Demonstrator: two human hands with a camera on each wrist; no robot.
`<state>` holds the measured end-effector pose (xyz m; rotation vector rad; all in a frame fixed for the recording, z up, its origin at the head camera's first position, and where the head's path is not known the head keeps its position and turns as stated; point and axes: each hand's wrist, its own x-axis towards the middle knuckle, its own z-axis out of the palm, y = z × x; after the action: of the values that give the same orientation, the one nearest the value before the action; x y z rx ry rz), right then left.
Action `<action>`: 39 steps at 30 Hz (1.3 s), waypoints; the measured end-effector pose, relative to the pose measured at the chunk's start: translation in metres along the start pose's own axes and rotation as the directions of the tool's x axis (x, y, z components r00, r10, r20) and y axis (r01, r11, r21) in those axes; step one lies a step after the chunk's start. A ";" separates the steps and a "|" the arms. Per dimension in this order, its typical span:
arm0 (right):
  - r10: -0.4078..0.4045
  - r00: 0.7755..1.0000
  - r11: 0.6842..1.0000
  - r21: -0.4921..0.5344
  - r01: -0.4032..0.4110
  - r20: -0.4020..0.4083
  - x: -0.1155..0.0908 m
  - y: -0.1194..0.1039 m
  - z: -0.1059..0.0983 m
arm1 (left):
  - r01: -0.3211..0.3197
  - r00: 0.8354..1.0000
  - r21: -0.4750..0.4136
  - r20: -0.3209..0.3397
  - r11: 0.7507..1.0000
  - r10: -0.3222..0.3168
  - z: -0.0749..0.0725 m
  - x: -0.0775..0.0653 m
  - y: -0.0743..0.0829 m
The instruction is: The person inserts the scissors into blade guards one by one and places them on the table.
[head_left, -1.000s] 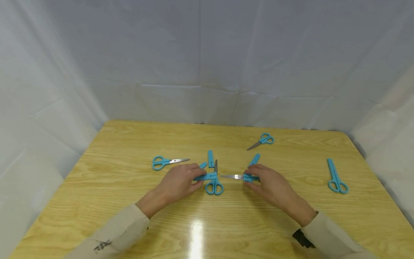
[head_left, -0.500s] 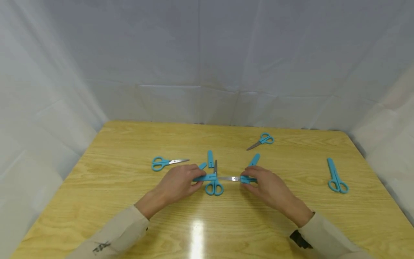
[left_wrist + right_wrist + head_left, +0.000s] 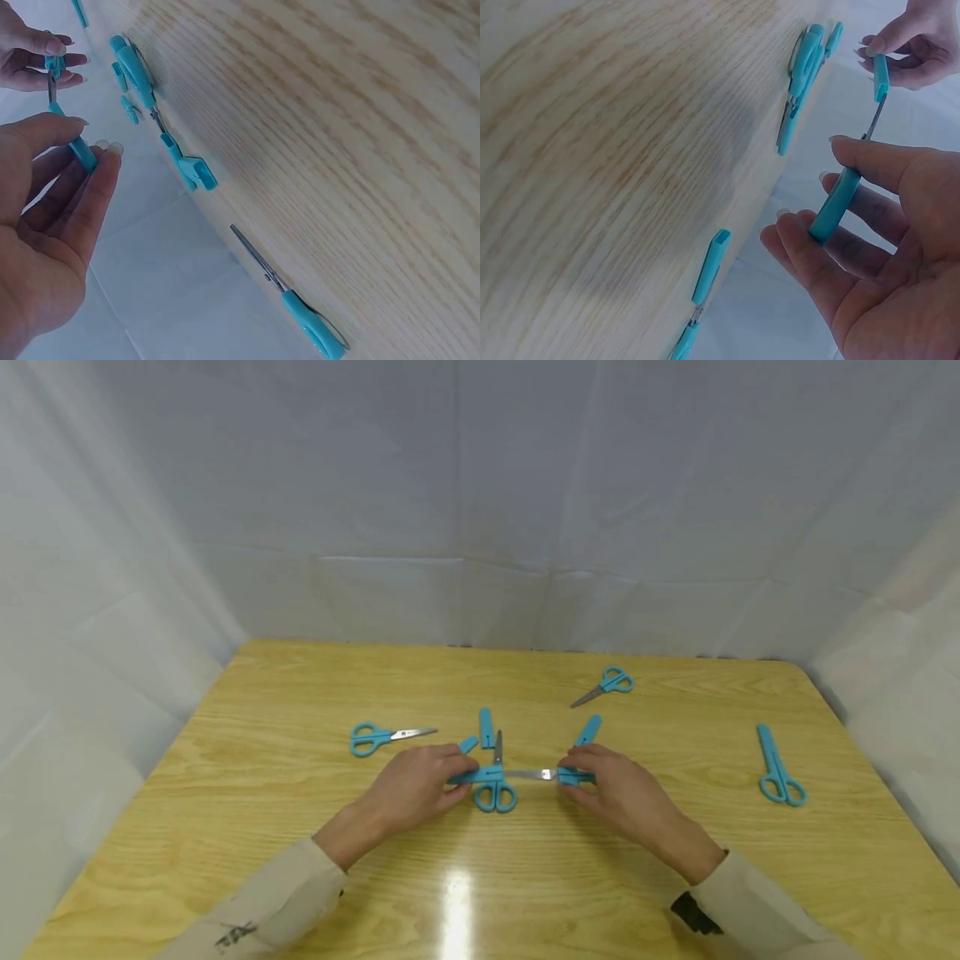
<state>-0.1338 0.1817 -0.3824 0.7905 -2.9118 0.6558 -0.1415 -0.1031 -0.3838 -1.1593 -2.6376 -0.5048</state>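
Observation:
In the head view my left hand (image 3: 416, 781) pinches a blue scissors cover (image 3: 482, 774) between thumb and fingers, its mouth facing right. Opposite, my right hand (image 3: 630, 789) grips small blue-handled scissors (image 3: 576, 776) by the handles, the metal blades pointing left. Their tip is right at the cover's mouth, and most of the blade shows between the hands. The right wrist view has the handles (image 3: 836, 202) held between thumb and fingertips. Both held things are raised over the wooden table, overlapping another pair of unsheathed scissors (image 3: 496, 796) lying there in the head view.
Loose blue covers lie behind the hands: one upright in view (image 3: 487, 728), one by the left fingers (image 3: 468, 744), one by the right (image 3: 589, 730). Bare scissors lie at left (image 3: 369, 739) and back right (image 3: 617, 680). Sheathed scissors (image 3: 781, 772) lie far right on the table (image 3: 300, 685).
My right hand has shifted slightly left with the scissors, bringing the blade tip up to the cover's mouth. My left hand and its cover have stayed nearly still.

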 end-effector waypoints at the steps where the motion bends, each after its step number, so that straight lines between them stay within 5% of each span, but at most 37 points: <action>1: 0.000 1.000 1.000 0.001 0.000 -0.002 0.000 0.000 0.000 | 0.001 1.000 -0.002 0.001 1.000 -0.001 0.000 0.000 0.000; 25: -0.043 0.999 0.998 -0.034 0.043 -0.004 0.006 -0.018 0.007 | -0.030 0.999 0.007 0.044 1.000 0.029 0.006 0.008 0.015; 39: -0.090 0.994 0.991 -0.108 0.083 -0.060 0.010 -0.025 0.011 | 0.037 0.998 0.000 0.058 0.999 -0.037 0.007 0.011 0.020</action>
<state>-0.1293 0.1528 -0.3814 0.8604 -2.8090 0.5059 -0.1342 -0.0801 -0.3819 -1.1442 -2.7135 -0.4869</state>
